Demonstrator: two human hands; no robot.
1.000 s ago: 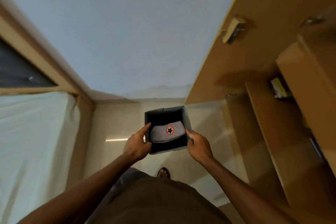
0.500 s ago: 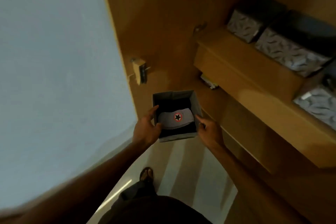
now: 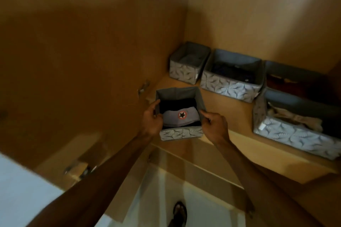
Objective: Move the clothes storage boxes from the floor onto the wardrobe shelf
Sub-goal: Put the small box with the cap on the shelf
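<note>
A small grey patterned storage box (image 3: 181, 133) holds folded clothes, the top one grey with a star badge. My left hand (image 3: 152, 119) grips its left wall and my right hand (image 3: 215, 125) grips its right wall. The box is at the front left edge of the wooden wardrobe shelf (image 3: 238, 116); whether it rests on the shelf or hangs just above it I cannot tell. Three more patterned boxes stand on the shelf: a small one (image 3: 188, 62) at the back left, a wider one (image 3: 230, 77) beside it, and a large one (image 3: 295, 125) at the right.
The open wardrobe door (image 3: 73, 61) stands at the left with a hinge (image 3: 144, 86) close to the box. A lower shelf edge (image 3: 193, 171) and pale floor (image 3: 175, 199) lie below, with my sandalled foot (image 3: 180, 214) on it. Bare shelf shows between the boxes.
I have turned from the room to the wardrobe and lifted the box up to shelf level. Both hands have kept hold of it throughout.
</note>
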